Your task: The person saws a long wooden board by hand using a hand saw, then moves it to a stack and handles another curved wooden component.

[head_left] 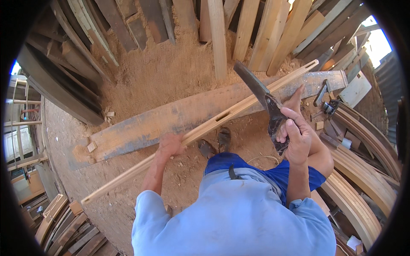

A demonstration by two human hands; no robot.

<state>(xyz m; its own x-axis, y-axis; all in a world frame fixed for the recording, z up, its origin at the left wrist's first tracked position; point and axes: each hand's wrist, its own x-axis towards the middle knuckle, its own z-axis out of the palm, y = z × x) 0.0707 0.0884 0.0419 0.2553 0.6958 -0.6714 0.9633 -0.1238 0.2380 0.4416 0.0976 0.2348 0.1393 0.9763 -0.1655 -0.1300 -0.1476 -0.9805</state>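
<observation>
A long pale wooden strip [200, 129] with slots cut into it runs slantwise from lower left to upper right, across a worn plank [141, 123]. My left hand [171, 145] is closed around the strip left of the middle. In my right hand [297, 135] is a handsaw [253, 83], gripped by its dark handle, its blade pointing up and left over the strip. Whether the blade touches the wood I cannot tell. My right leg is bent, and its bare foot [294, 100] is by the strip on the plank.
Sandals [224, 139] lie below the plank. A clamp-like metal tool [323, 91] is at the plank's right end. Several upright boards [218, 38] lean beyond the sawdust-covered ground [166, 72]. Curved timbers [358, 173] are stacked at right, more wood pieces [70, 228] at lower left.
</observation>
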